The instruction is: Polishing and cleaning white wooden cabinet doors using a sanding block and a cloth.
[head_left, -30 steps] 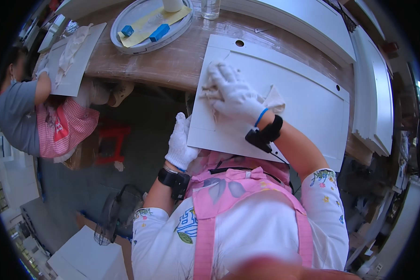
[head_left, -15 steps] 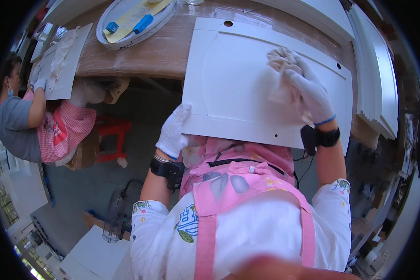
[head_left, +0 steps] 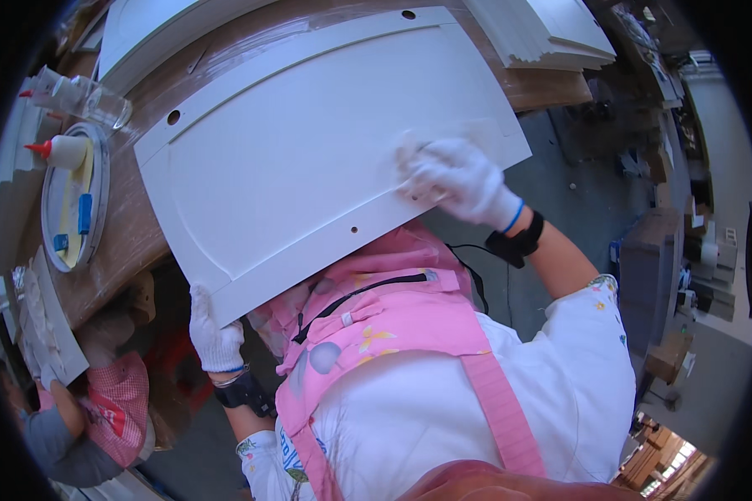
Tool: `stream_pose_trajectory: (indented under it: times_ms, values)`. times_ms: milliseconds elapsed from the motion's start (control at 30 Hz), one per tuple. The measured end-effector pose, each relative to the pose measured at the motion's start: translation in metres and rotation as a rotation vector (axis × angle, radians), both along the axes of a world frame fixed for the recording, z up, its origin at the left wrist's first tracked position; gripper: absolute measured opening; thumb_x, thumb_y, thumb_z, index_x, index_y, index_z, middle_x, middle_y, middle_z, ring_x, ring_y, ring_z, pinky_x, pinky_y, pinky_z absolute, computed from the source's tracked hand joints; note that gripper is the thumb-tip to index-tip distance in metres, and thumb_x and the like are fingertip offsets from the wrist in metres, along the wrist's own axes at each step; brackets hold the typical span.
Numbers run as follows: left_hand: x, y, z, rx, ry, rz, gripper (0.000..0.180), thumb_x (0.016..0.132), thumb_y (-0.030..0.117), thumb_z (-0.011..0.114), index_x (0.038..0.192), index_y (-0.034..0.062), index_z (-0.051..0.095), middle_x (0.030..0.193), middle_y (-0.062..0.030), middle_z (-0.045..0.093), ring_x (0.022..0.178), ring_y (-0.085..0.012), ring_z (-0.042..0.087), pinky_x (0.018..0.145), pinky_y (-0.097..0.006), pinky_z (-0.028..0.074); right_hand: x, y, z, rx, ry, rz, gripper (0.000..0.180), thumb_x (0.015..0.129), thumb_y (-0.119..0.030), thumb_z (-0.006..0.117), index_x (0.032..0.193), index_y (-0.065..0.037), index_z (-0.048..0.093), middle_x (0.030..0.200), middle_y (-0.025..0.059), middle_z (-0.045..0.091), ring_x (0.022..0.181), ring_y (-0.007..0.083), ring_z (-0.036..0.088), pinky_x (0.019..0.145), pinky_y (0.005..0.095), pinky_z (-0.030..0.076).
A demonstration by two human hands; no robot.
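Wiping has reached the rectangular white panel's near edge, white-gloved right hand clamping cream cloth; white-gloved left hand at left corner, grip unclear.

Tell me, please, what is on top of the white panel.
On the white panel, a blurred, bunched cloth shows under the gloved right hand, toward the right end. The surface beneath them is covered, so it cannot be seen.

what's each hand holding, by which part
Left hand touches the white panel at its near-left corner, grip unclear. Right hand holds a cloth; which part is blurred.
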State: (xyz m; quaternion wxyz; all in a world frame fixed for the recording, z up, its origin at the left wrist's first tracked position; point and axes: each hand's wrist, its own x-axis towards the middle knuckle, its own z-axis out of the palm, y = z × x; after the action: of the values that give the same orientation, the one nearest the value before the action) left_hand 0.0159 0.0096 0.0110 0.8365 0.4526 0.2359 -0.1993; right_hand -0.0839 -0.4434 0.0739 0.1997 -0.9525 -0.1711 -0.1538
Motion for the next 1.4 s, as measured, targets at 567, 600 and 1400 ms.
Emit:
stream_pose_trajectory:
  times_ms: [567,600,1400]
  values:
    - [0.0,-0.004,0.001,0.031,0.019,0.002,0.036,0.098,0.024,0.06,0.128,0.0053,0.055,0.117,-0.0088,0.065,0.102,-0.0205,0.066,0.081,-0.031,0.058,-0.021,-0.07,0.035,-0.156,0.099,-0.677,0.038,0.082,-0.015,0.069,0.119,-0.015,0.063,0.119,0.01,0.061,0.106,0.0321,0.059,0.092,0.0388,0.05]
    - [0.001,-0.001,-0.001,0.034,0.004,-0.001,0.035,0.098,0.024,0.06,0.128,0.0059,0.056,0.117,-0.0084,0.065,0.102,-0.0203,0.066,0.081,-0.031,0.058,-0.019,-0.051,0.038,-0.222,0.128,-0.628,0.036,0.08,-0.016,0.071,0.115,-0.016,0.064,0.12,0.0097,0.06,0.105,0.0322,0.059,0.091,0.0393,0.05]
    - [0.003,-0.008,0.002,0.009,0.025,0.016,0.034,0.099,0.022,0.057,0.128,0.0041,0.055,0.119,-0.0097,0.065,0.102,-0.0219,0.067,0.081,-0.033,0.059,-0.01,0.012,0.018,-0.25,0.323,-0.563,0.038,0.079,-0.005,0.068,0.115,-0.013,0.059,0.118,0.0103,0.057,0.096,0.0325,0.061,0.084,0.0374,0.052]
